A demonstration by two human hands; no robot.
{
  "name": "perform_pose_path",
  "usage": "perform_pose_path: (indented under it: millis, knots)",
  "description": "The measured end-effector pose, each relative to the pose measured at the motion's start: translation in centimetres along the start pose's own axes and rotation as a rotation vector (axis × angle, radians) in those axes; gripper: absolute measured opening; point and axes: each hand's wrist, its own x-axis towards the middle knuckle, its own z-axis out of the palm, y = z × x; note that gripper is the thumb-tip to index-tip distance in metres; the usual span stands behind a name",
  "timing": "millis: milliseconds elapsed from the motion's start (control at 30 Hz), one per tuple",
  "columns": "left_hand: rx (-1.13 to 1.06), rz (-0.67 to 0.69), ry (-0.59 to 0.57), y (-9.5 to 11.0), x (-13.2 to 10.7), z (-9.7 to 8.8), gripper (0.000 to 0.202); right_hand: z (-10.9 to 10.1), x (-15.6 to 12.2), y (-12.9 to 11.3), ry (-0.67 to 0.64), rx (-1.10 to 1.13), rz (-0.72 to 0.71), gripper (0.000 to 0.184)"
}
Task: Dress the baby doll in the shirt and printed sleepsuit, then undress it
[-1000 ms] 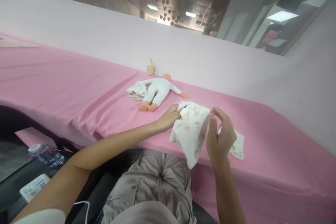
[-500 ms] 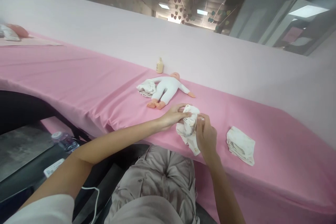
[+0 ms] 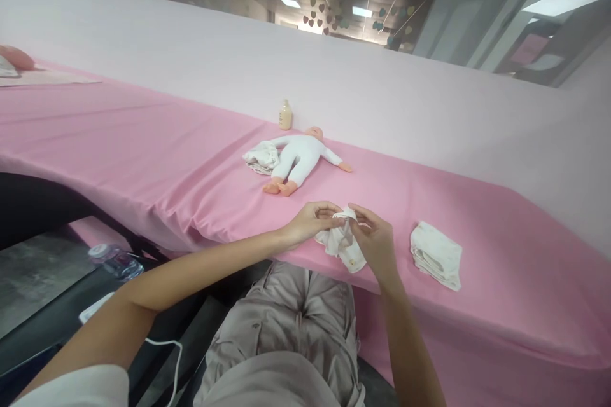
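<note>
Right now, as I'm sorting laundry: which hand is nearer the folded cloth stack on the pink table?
Right. The right hand pinches the small white garment just left of the folded cloth stack, not touching it; the left hand holds the garment's other side, farther off.

One doll (image 3: 298, 159), one lotion bottle (image 3: 285, 116), one water bottle (image 3: 114, 262), three cloths (image 3: 341, 245) (image 3: 436, 255) (image 3: 261, 156)

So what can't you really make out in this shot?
Head view, white cloth: bunched between left hand and right hand, so its shape is hidden.
Head view, bottle: label too small to read.
Head view, folded stack: layer count too small to tell.
Head view, pink object: cut off by the left edge.
</note>
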Motion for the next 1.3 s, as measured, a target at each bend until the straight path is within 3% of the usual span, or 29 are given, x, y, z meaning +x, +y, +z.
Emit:
perform_pose_path:
  millis: [167, 333, 467, 567, 633, 733, 833, 933, 1133, 1300]
  knots:
    - [0.025, 0.026, -0.104, 0.7, 0.2, -1.0, 0.037, -1.6, 0.2, -0.6, -0.114, 0.378, 0.173, 0.029]
    - [0.161, 0.091, -0.217, 1.2, 0.1, -1.5, 0.035, -1.6, -0.1, -1.1, -0.131, 0.446, 0.197, 0.026]
    - [0.502, 0.252, -0.179, 2.3, 0.1, -1.1, 0.027, -0.9, 0.2, -1.8, -0.134, 0.244, 0.053, 0.02]
    - [0.816, 0.398, -0.106, 3.7, 0.5, -1.0, 0.02, -0.7, 0.7, -3.2, -0.085, -0.06, -0.19, 0.014]
    - [0.884, 0.448, -0.112, 4.7, 0.9, -1.2, 0.017, -1.0, 1.2, -4.5, -0.024, -0.281, -0.381, 0.016]
    - [1.003, 0.505, -0.143, 6.0, 1.3, -1.8, 0.015, -2.4, 1.9, -6.3, -0.132, -0.489, -0.541, 0.024]
    - [1.324, 0.586, -0.107, 7.2, 1.1, -2.3, 0.021, -4.2, 2.7, -7.5, -0.319, -0.571, -0.566, 0.033]
    - [1.571, 0.584, -0.068, 8.5, 0.6, -2.7, 0.024, -5.8, 3.4, -7.9, -0.244, -0.66, -0.544, 0.036]
    - [1.55, 0.659, 0.09, 10.9, 0.9, -4.3, 0.024, -7.6, 3.5, -9.4, -0.07, -0.685, -0.403, 0.019]
    - [1.501, 0.534, 0.118, 11.9, 1.4, -6.0, 0.022, -8.9, 3.0, -10.8, 0.005, -0.758, -0.352, 0.014]
